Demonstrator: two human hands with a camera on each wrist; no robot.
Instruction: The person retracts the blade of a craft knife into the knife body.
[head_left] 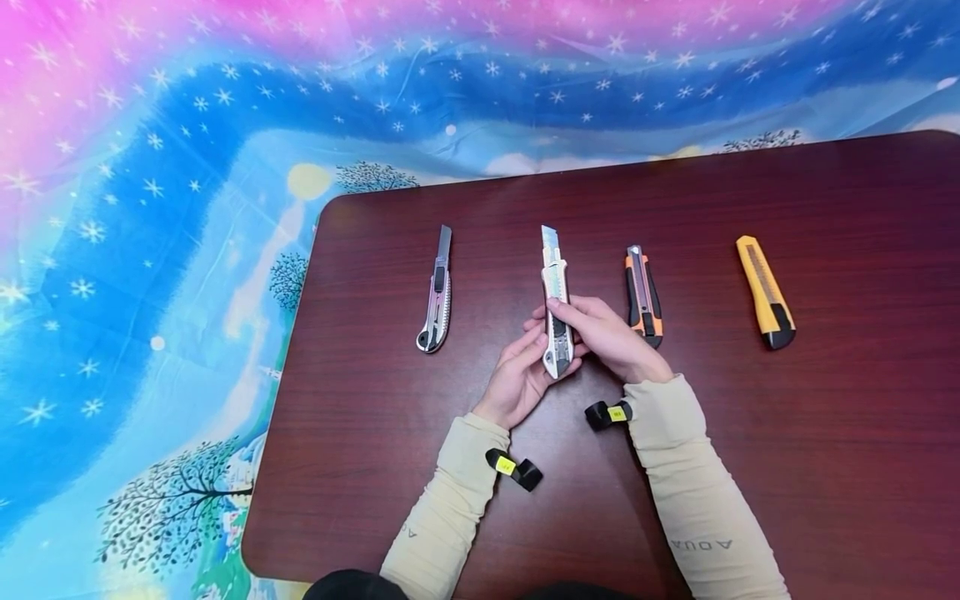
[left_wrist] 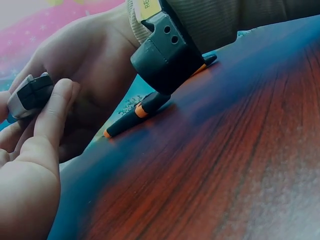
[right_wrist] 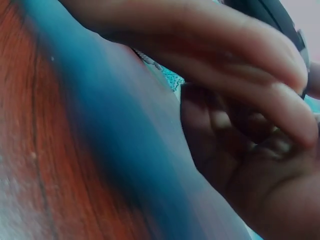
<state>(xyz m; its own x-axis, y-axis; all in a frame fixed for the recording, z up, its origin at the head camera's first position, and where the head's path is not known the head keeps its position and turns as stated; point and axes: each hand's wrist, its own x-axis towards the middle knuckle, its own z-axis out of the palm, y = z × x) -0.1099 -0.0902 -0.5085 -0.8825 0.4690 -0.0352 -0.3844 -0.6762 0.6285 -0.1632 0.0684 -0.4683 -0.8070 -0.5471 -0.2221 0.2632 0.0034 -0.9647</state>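
A white and silver utility knife (head_left: 556, 317) is held between both hands above the table, its wide blade extended and pointing away from me. My left hand (head_left: 517, 385) grips the lower end, thumb along the left side. From the right, my right hand (head_left: 613, 340) holds the handle with its thumb on the front near the dark slider. In the left wrist view the butt of the utility knife (left_wrist: 34, 95) shows between the fingers. Fingers of the right hand (right_wrist: 200, 37) cover most of the knife in the right wrist view.
On the dark wooden table (head_left: 360, 433) lie a slim silver utility knife (head_left: 438, 292) with its blade out at left, an orange and black one (head_left: 641, 287) just beyond the right hand, and a yellow one (head_left: 763, 292) farther right. A patterned cloth (head_left: 187, 167) hangs behind.
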